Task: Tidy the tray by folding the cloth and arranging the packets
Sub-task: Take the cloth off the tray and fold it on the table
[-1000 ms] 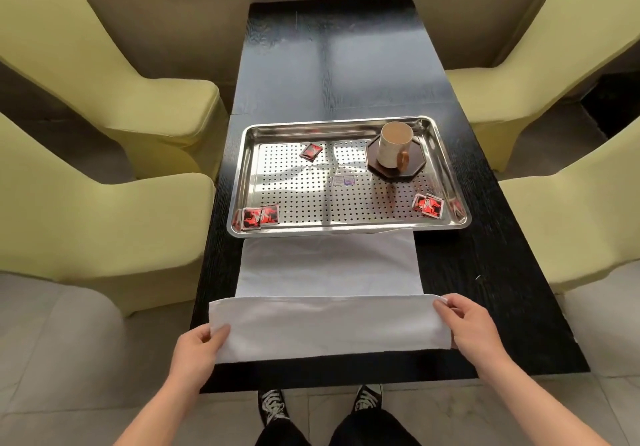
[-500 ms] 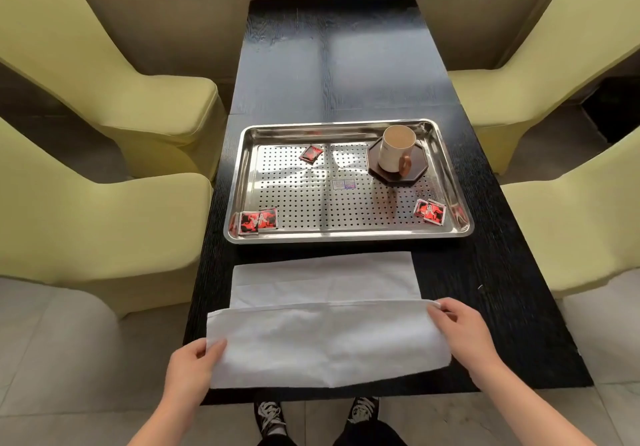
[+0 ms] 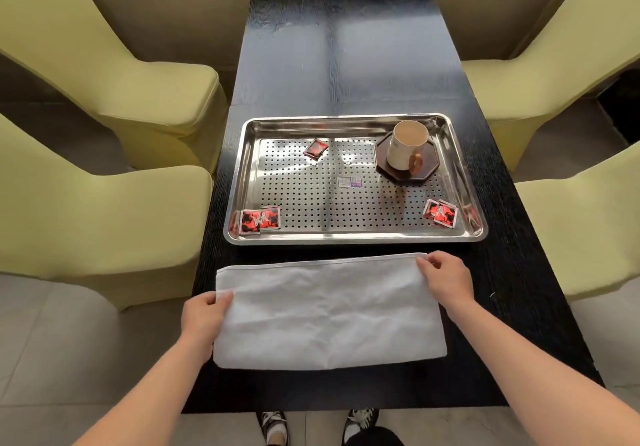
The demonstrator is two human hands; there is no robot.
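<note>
A white cloth (image 3: 325, 310) lies folded in half on the black table, just in front of the steel tray (image 3: 356, 238). My left hand (image 3: 202, 317) pinches the cloth's left edge. My right hand (image 3: 446, 277) pinches its far right corner. Red and black packets lie scattered in the tray: a pair at the near left corner (image 3: 259, 220), one at the far left (image 3: 315, 149), and a pair at the near right (image 3: 440, 212).
A beige mug (image 3: 406, 149) stands on a dark octagonal coaster (image 3: 429, 172) in the tray's far right corner. A small label (image 3: 349, 182) sits mid-tray. Yellow-green chairs (image 3: 104, 210) flank the narrow table (image 3: 346, 47) on both sides. My shoes (image 3: 273, 428) show below its near edge.
Both hands carried the cloth's near edge forward over the rest, folding it in half. The cloth now lies flat, fully clear of the tray.
</note>
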